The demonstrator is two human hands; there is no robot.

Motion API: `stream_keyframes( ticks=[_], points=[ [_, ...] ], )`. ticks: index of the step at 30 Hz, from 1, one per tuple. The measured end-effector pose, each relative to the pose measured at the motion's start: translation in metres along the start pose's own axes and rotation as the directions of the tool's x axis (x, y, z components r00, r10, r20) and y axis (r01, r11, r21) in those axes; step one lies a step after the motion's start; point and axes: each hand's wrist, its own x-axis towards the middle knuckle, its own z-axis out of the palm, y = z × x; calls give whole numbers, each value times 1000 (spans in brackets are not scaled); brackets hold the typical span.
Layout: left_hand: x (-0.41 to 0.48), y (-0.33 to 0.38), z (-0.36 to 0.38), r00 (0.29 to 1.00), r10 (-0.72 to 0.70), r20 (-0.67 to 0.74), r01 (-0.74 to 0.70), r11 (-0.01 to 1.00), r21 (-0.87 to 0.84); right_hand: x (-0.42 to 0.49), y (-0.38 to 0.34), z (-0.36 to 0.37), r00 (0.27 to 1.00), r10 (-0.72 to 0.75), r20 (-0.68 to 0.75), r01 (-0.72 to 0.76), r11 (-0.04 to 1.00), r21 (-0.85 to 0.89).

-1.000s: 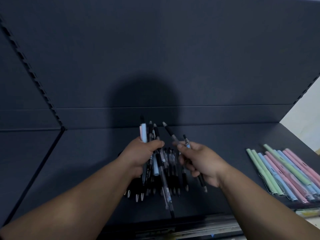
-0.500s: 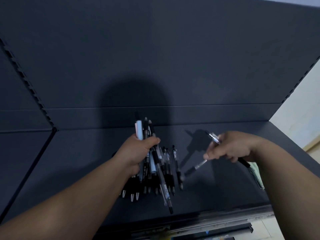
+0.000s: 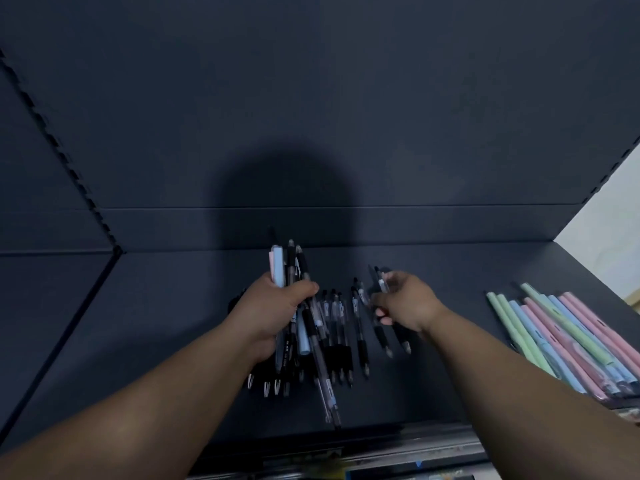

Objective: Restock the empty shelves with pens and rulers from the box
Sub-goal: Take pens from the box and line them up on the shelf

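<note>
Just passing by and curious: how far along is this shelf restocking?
Done: pastel pens lie at the right of the shelf, several black pens at its middle. In hand: the left hand grips a bundle of pens; the right hand pinches a couple more pens. Left: laying those out; no rulers are visible.

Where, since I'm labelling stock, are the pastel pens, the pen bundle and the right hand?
pastel pens (image 3: 561, 341), head view, middle of the barrels.
pen bundle (image 3: 278, 268), head view, pale barrels above the grip.
right hand (image 3: 408, 306), head view, back of the hand.
</note>
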Motion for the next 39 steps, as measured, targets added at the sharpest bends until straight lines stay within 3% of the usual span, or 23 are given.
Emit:
stream_keyframes(
  ticks=[2, 6, 7, 10, 19, 22, 25, 27, 29, 32, 39],
  points=[
    [0, -2, 0, 1000, 3, -9, -3, 1000, -1, -3, 3, -5, 997, 41, -64, -35, 995, 95],
    [-1, -4, 3, 1000, 0, -4, 0, 1000, 10, -10, 10, -14, 970, -56, -237, -8, 965, -261],
    [-1, -4, 4, 1000, -1, 0, 1, 1000, 9, -11, 10, -12, 965, -76, -249, 3, 960, -281],
    [-1, -2, 4, 1000, 8, -1, -8, 1000, 9, -12, 7, -5, 962, -116, -247, 64, 976, -208],
    [-1, -2, -1, 1000, 15, -3, -15, 1000, 3, -27, 11, 5, 963, -239, -124, 171, 899, -403],
    [-2, 1, -4, 1000, 21, 6, -21, 1000, -2, -34, 11, 7, 975, -196, -101, 142, 909, -392],
    [-3, 3, -5, 1000, 9, 18, -8, 1000, -20, -42, 6, 8, 958, -227, -176, 144, 911, -387],
    [-2, 4, -5, 999, 8, 31, -7, 999, -36, -54, -7, 13, 945, -257, -202, 204, 946, -251],
    [-2, 5, -4, 998, 2, 61, 2, 998, -68, -69, -23, 23, 976, -218, 15, 218, 976, 23],
    [-2, 5, -3, 996, 1, 87, 7, 995, -100, -84, -38, 37, 941, -172, 293, 133, 980, 146],
    [1, 0, -6, 998, -7, 69, 15, 993, -115, -89, -35, 37, 933, -102, 344, -56, 906, 419]
  ],
)
